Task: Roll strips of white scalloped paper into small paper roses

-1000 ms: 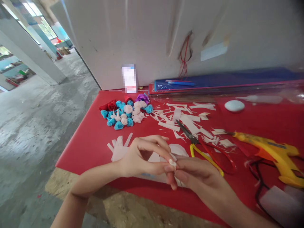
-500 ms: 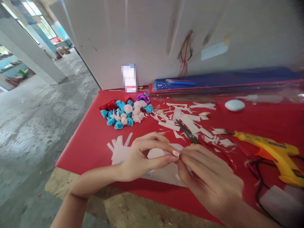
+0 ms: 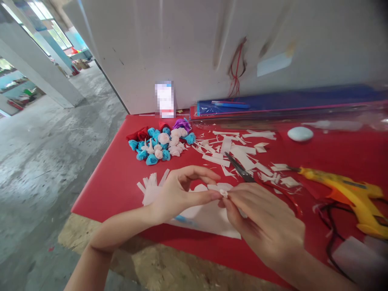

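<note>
My right hand (image 3: pixel 266 218) is closed in a pinch on a small rolled white paper flower (image 3: pixel 223 193), held above the table. My left hand (image 3: pixel 178 194) comes in from the left, its thumb tip touching the roll while its index finger arches above, apart from it. Beneath both hands lie white paper pieces (image 3: pixel 209 216) with a blue mark showing. Scissors (image 3: pixel 241 167) with dark blades rest just beyond my right hand, their handles partly hidden by it.
Blue, white, red and purple paper roses (image 3: pixel 151 160) cluster at the back left of the red table (image 3: pixel 106 182). White paper scraps (image 3: pixel 242 157) lie mid-table. At right are a yellow glue gun (image 3: pixel 342 182) with a dark cord and a pale egg-shaped object (image 3: pixel 300 133). A phone (image 3: pixel 165 100) leans against the panel.
My left index finger has lifted off the small white roll, leaving the thumb against it. Both hands have shifted slightly, and more of the white paper below shows.
</note>
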Tool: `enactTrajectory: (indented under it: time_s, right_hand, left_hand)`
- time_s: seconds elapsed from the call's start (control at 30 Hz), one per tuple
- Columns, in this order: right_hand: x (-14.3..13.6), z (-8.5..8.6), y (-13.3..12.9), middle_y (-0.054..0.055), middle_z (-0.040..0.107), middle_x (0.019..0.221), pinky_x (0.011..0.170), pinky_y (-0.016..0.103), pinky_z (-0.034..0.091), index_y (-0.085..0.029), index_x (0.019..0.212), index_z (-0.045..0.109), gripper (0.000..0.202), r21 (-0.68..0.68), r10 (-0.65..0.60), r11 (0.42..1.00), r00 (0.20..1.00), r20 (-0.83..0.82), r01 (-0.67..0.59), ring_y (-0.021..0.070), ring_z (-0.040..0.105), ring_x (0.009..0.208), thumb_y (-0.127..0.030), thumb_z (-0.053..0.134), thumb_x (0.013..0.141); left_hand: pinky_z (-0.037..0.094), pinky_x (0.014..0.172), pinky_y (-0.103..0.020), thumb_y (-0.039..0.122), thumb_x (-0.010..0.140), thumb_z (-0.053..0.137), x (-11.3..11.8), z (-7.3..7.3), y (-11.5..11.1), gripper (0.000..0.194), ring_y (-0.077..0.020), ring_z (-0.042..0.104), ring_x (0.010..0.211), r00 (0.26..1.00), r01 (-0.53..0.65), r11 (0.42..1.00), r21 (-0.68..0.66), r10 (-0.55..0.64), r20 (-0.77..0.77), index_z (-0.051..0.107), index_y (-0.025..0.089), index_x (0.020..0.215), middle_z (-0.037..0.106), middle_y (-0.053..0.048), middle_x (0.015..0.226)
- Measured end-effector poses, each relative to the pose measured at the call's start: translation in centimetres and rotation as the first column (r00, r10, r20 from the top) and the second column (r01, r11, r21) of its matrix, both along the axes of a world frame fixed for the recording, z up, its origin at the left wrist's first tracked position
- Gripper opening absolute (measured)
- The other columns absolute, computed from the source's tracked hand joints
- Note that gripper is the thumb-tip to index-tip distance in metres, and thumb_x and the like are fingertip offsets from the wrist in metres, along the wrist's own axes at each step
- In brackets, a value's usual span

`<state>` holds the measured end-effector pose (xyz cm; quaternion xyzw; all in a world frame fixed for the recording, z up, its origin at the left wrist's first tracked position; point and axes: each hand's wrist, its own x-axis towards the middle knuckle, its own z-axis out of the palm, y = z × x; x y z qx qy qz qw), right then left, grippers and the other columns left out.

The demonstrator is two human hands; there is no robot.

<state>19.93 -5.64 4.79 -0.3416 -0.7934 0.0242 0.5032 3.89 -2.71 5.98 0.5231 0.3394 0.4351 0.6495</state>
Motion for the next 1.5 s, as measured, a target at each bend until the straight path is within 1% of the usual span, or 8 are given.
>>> enactTrajectory:
  time_s: [0.2, 0.37, 0.5, 0.77, 0.97, 1.13, 1.33, 1.5]
  right_hand:
    - [0.1, 0.0, 0.2, 0.006, 0.063, 0.058, 0.053, 0.031, 0.048, -0.016, 0.076, 0.055, 0.015, 0.033, -0.012, 0.999, 1.000, 0.024, 0.011, 0.0165, 0.056, 0.055, -0.003, 0.053, 0.083]
    - [0.1, 0.1, 0.3, 0.005, 0.062, 0.056, 0.052, 0.031, 0.048, -0.017, 0.076, 0.054, 0.016, 0.054, -0.027, 0.998, 0.999, 0.037, 0.025, 0.0174, 0.057, 0.054, -0.002, 0.054, 0.082]
    - [0.0, 0.0, 0.1, 0.006, 0.063, 0.057, 0.054, 0.032, 0.048, -0.016, 0.080, 0.054, 0.017, 0.062, -0.046, 0.997, 0.998, 0.040, 0.043, 0.0183, 0.059, 0.057, 0.001, 0.057, 0.079]
    - [0.1, -0.5, 0.3, 0.005, 0.064, 0.059, 0.051, 0.031, 0.047, -0.016, 0.083, 0.055, 0.016, 0.056, -0.053, 0.997, 0.997, 0.060, 0.049, 0.0167, 0.057, 0.054, -0.001, 0.057, 0.080]
    - [0.1, -0.5, 0.4, 0.003, 0.062, 0.056, 0.050, 0.030, 0.046, -0.018, 0.078, 0.053, 0.016, 0.083, -0.115, 0.991, 0.990, 0.077, 0.108, 0.0157, 0.056, 0.051, -0.003, 0.056, 0.082]
    - [-0.1, -0.5, 0.4, 0.002, 0.063, 0.056, 0.051, 0.030, 0.047, -0.019, 0.078, 0.053, 0.017, 0.117, -0.132, 0.986, 0.988, 0.085, 0.122, 0.0159, 0.058, 0.051, -0.003, 0.056, 0.081]
    - [-0.1, -0.1, 0.2, 0.003, 0.062, 0.055, 0.048, 0.028, 0.046, -0.019, 0.074, 0.055, 0.017, 0.022, -0.114, 0.993, 0.989, 0.089, 0.113, 0.0145, 0.057, 0.048, -0.008, 0.050, 0.087]
    - [-0.2, 0.3, 0.1, 0.001, 0.068, 0.058, 0.045, 0.025, 0.047, -0.018, 0.099, 0.056, 0.013, -0.083, -0.199, 0.975, 0.977, 0.081, 0.205, 0.0153, 0.064, 0.050, -0.021, 0.045, 0.093]
  left_hand:
    - [0.051, 0.065, -0.021, 0.012, 0.061, 0.078, 0.3, 0.0, -0.1, 0.016, -0.0081, 0.062, 0.064, 0.984, 0.052, 0.982, -0.179, -0.021, 0.174, 0.068, 0.016, 0.072, 0.066, 0.003, 0.068]
    - [0.048, 0.070, -0.025, 0.015, 0.066, 0.076, 0.0, 0.1, 0.2, 0.007, -0.0090, 0.059, 0.066, 0.998, 0.031, 0.999, -0.031, -0.029, 0.064, 0.073, 0.020, 0.068, 0.068, 0.001, 0.068]
    - [0.047, 0.071, -0.024, 0.017, 0.069, 0.074, -0.4, 0.2, 0.6, 0.006, -0.0094, 0.059, 0.068, 0.999, -0.028, 0.998, 0.054, 0.030, -0.023, 0.074, 0.023, 0.071, 0.068, 0.002, 0.070]
    - [0.044, 0.071, -0.025, 0.015, 0.073, 0.069, -0.2, 0.1, 0.4, 0.010, -0.0111, 0.057, 0.073, 0.995, 0.033, 0.999, 0.020, -0.031, -0.094, 0.075, 0.023, 0.077, 0.067, -0.001, 0.073]
    - [0.043, 0.074, -0.026, 0.016, 0.072, 0.071, 0.0, 0.2, -0.2, 0.013, -0.0124, 0.056, 0.079, 0.998, 0.016, 1.000, -0.021, -0.017, -0.056, 0.075, 0.025, 0.079, 0.065, -0.001, 0.079]
    - [0.041, 0.072, -0.026, 0.017, 0.071, 0.072, 0.1, 0.1, -0.3, 0.013, -0.0112, 0.055, 0.076, 0.996, -0.006, 1.000, 0.020, 0.008, -0.092, 0.075, 0.026, 0.079, 0.063, 0.000, 0.076]
    - [0.043, 0.070, -0.027, 0.019, 0.073, 0.071, 0.1, 0.2, -0.4, 0.008, -0.0119, 0.054, 0.075, 0.995, -0.018, 0.993, 0.116, 0.029, -0.095, 0.075, 0.025, 0.076, 0.063, -0.001, 0.073]
    - [0.043, 0.071, -0.028, 0.019, 0.074, 0.070, -0.1, 0.5, -0.5, 0.010, -0.0119, 0.054, 0.074, 0.996, -0.013, 0.992, 0.126, 0.024, -0.089, 0.075, 0.026, 0.079, 0.062, -0.001, 0.074]
